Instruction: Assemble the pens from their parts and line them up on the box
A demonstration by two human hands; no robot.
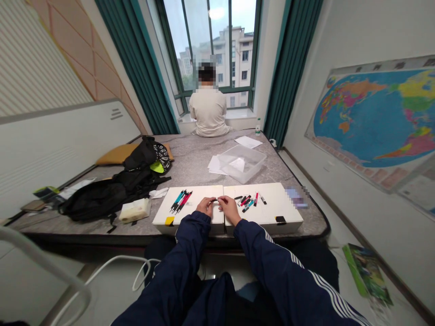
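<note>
A small dark pc [214, 200] is pinched btwn the fingertips of the L hand [205, 206] & the R hand [230, 209], which are held close together above the seam where the L white box [208, 190] and R white box [278, 203] sit side by side; its exact form is largely hidden by the fingers. Step in hand is judged to be fine two-handed work on that pc, but whether parts are being joined or parted can't be told. For the next move, a light, steady pinch w/ both hands kept in line is prob. called for, as sth so small could easily be dropped. On the L box, pens [186, 202] w/ blue, dark & red barrels are laid in a slanted row; on the R box, short coloured parts [256, 199] are scattered loosely, near the R hand, so they could be knocked by a careless sleeve. Beyond, on the grey bed [190, 158], a clear plastic bin [254, 166] and white papers [248, 142] are seen, w/ a tissue pack [135, 210] & black backpack [95, 199] to the L. A seated person [208, 111] is seen by the window, well apart; the hands' way isn't blocked by any of these
</note>
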